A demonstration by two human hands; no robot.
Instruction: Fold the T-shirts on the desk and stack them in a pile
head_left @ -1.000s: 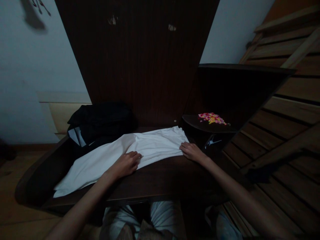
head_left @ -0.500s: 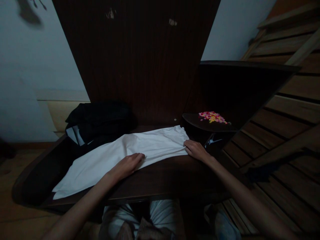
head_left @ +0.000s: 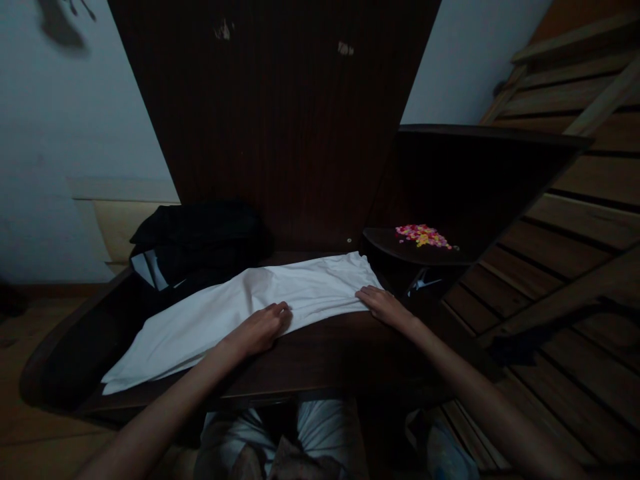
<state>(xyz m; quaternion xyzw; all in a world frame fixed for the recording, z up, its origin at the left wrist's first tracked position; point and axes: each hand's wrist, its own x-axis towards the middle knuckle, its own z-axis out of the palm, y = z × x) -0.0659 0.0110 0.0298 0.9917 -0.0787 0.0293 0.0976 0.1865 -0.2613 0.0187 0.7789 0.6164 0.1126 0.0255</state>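
A long white garment, folded into a strip, lies across the dark wooden seat or table. Creases run along its right half, and its wider left end shows stacked layers. My left hand is at the garment's near edge, around its middle, fingers curled in against the cloth; the fingertips are partly hidden. Close to the narrow right end, my right hand rests on the fabric with its fingers stretched out and slightly apart.
A dark pile of clothing sits behind the garment at left. Small pink, red and yellow pieces lie on a rounded dark shelf at right. Wooden slats stand further right. A tall dark panel rises behind.
My right hand has slid slightly left along the cloth, away from the right end, and its fingers are more spread. My left hand has stayed almost in place, with its fingers slightly shifted.
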